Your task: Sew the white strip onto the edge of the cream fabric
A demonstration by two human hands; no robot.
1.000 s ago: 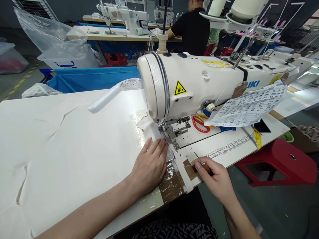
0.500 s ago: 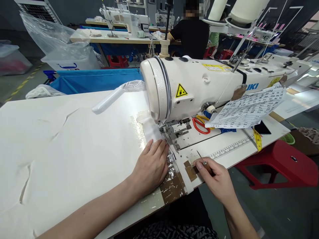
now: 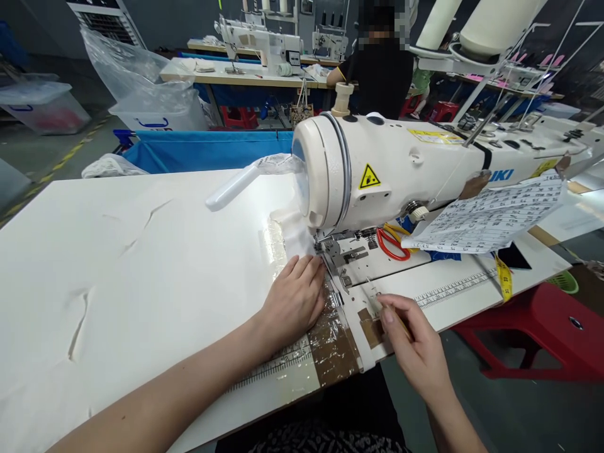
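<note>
My left hand (image 3: 296, 294) lies flat, palm down, with fingers stretched out over a piece of white fabric (image 3: 296, 234) at the needle area of a white sewing machine (image 3: 382, 167). My right hand (image 3: 415, 343) grips an awl (image 3: 379, 295) with a wooden handle, its thin metal spike pointing up and away towards the presser foot; the spike is somewhat blurred. Between the hands, a narrow white strip (image 3: 360, 345) runs from a small metal guide (image 3: 337, 298) down over the table's front edge. The needle itself is hard to make out.
Red-handled scissors (image 3: 392, 245) lie under the machine arm. A handwritten sheet (image 3: 491, 214) hangs from the arm, near a yellow tape measure (image 3: 504, 280). A red stool (image 3: 542, 327) stands at right. Behind are a blue cloth bin (image 3: 207, 150) and a seated person (image 3: 382, 75).
The view has shifted, so the scene sits further right. The awl's spike has moved a little towards the machine. My left hand stays flat on the fabric.
</note>
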